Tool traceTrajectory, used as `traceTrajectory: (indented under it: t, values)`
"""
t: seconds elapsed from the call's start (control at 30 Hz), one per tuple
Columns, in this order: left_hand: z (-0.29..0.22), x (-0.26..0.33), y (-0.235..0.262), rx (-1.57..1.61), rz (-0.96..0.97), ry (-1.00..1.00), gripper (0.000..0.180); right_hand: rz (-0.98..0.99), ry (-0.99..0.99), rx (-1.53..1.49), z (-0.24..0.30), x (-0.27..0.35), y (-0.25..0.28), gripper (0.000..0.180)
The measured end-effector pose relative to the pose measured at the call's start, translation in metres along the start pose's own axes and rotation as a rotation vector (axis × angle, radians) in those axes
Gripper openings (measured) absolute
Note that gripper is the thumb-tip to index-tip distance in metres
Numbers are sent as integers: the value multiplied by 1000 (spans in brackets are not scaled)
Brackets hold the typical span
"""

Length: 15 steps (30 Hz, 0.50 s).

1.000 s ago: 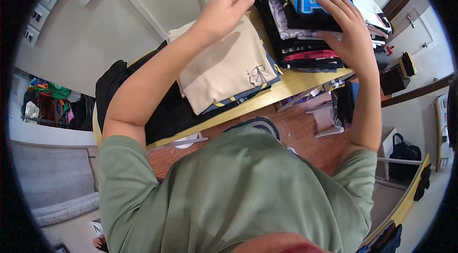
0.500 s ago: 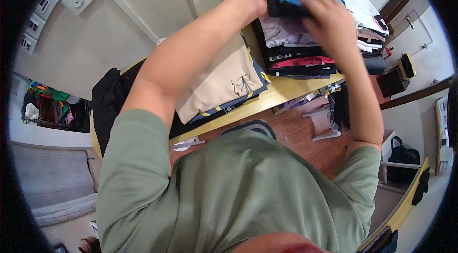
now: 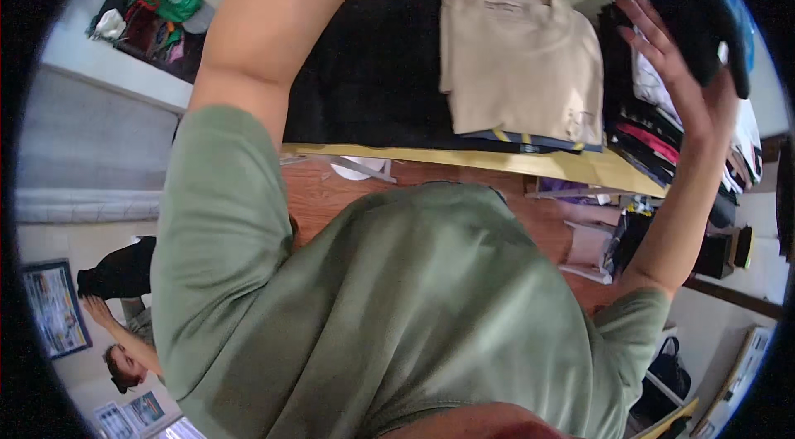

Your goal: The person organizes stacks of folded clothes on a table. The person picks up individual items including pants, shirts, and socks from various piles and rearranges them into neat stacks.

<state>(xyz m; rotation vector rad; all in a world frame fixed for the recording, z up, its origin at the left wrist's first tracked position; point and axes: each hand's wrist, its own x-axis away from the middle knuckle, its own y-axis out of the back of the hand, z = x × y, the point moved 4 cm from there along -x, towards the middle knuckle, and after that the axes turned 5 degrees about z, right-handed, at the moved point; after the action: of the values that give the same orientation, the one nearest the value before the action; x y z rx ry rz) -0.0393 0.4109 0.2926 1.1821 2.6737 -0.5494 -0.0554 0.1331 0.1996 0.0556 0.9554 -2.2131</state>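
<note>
While the right hand [image 3: 689, 93] touches a black garment [image 3: 686, 0], its fingers [image 3: 649, 50] splay, grip unclenched.

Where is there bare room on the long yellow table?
A narrow near-edge strip of yellow tabletop, in front of the folded beige shirt. The flat black cloth between shirt and left forearm lies uncovered. Crowded: the right end, where the right hand and dark garment overlap the folded clothes pile.

Room to pass lies over the flat black cloth [image 3: 373, 74] at left. At right, the clothes pile [image 3: 650, 142] and the black garment [image 3: 687, 8] above it obstruct.
</note>
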Motion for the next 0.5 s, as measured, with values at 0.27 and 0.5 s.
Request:
traceTrajectory:
  t: [0.27,0.5]
  values:
    - [33,221,-29,229,-555,15,34,74,-200,-18,-125,-118,-34,53]
    - [132,309,-22,67,-1043,523,54,-52,-736,481,-224,-74,-70,38]
